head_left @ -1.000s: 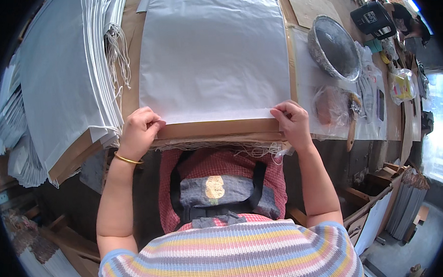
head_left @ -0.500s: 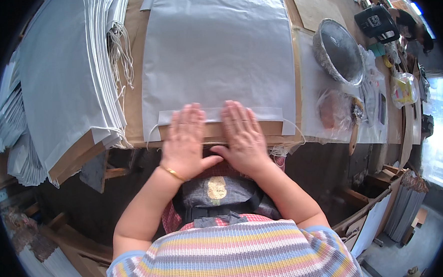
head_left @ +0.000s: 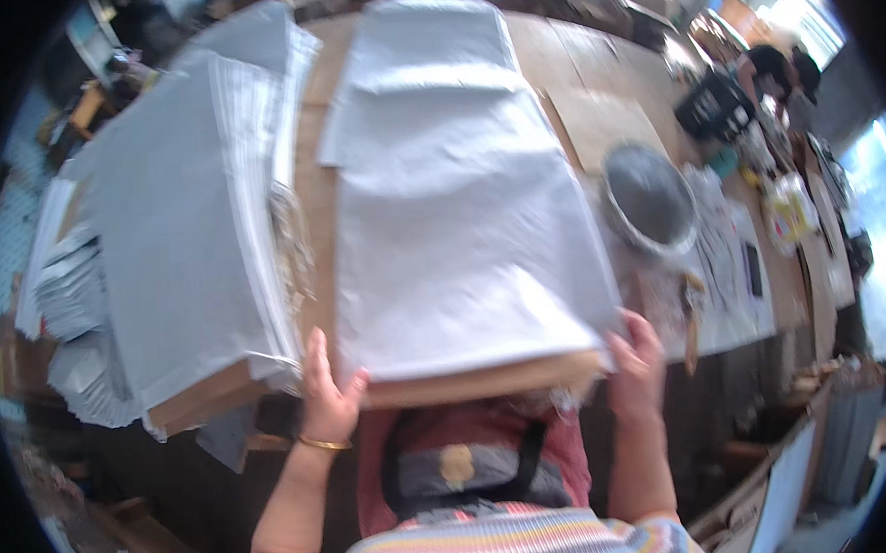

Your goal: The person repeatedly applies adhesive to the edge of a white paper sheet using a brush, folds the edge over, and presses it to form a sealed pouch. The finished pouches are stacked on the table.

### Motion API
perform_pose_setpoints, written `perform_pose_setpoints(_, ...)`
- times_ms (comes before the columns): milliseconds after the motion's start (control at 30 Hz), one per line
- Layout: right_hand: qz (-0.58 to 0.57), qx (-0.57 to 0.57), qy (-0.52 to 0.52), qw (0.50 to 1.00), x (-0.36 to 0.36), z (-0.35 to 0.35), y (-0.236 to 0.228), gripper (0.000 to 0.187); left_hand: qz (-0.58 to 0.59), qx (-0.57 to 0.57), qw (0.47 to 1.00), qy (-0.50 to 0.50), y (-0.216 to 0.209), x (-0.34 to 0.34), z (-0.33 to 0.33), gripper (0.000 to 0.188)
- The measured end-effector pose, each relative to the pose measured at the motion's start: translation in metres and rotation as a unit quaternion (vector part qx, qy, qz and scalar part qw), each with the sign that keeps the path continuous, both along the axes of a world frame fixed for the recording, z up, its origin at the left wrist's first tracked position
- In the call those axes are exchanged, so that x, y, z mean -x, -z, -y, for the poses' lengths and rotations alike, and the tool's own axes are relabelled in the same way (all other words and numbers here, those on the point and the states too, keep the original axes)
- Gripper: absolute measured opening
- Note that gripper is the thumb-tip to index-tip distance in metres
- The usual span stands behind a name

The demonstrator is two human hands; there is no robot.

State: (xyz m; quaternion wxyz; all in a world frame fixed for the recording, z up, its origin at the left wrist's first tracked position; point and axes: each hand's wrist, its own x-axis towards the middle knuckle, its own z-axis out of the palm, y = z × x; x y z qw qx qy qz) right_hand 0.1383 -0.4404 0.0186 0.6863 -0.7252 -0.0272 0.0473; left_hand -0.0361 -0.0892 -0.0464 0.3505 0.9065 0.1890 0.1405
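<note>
A large white sheet [head_left: 451, 236] with a wavy, billowing surface lies lengthwise before me, brown paper [head_left: 479, 383] showing along its near edge. Beside the near left corner is my left hand [head_left: 331, 397], thumb and fingers apart, the thumb close to the sheet's edge. My right hand [head_left: 636, 371] is at the near right corner, its thumb and fingers bent together on the sheet's edge. Blur softens both hands and the sheet. A gold bracelet [head_left: 327, 444] circles my left wrist.
On the left stands a stack of white sheets [head_left: 175, 220] with brown near ends and hanging strings [head_left: 291, 249]. To the right are a grey basin [head_left: 649, 201], a brush [head_left: 691, 334], a brown board [head_left: 605, 123] and a dark crate [head_left: 715, 107]. Another person [head_left: 768, 71] is at the far right.
Both hands have moved apart from the middle of the near edge to the two corners. The sheet, flat before, now billows; its white near strip with string ends no longer shows. The view has tilted up.
</note>
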Motion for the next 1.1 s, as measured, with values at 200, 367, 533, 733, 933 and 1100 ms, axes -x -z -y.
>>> perform_pose_setpoints(200, -0.168, 0.052, -0.111, 0.978, -0.003, 0.055, 0.016, 0.030, -0.062, 0.438, 0.895, -0.059, -0.016, -0.001, 0.033, 0.021)
perform_pose_setpoints(367, 0.134, 0.196, -0.085, 0.968, 0.016, -0.025, 0.040, 0.019, 0.182, -0.189, 0.964, 0.051, -0.081, -0.010, -0.004, 0.006)
perform_pose_setpoints(533, 0.197, 0.108, -0.176, 0.958, 0.016, -0.133, 0.011, 0.021, 0.201, -0.263, 0.927, -0.179, -0.100, 0.067, -0.064, 0.012)
perform_pose_setpoints(733, 0.145, 0.060, -0.335, 0.929, 0.039, -0.283, 0.017, 0.025, 0.217, -0.131, 0.866, -0.431, -0.071, 0.151, -0.183, 0.028)
perform_pose_setpoints(933, 0.058, 0.010, -0.398, 0.915, 0.053, -0.348, 0.031, 0.038, 0.141, -0.128, 0.887, -0.420, -0.023, 0.186, -0.299, 0.026)
perform_pose_setpoints(1100, 0.386, 0.184, -0.275, 0.861, -0.043, -0.286, 0.032, 0.029, 0.007, -0.281, 0.827, -0.487, -0.010, 0.169, -0.284, 0.028)
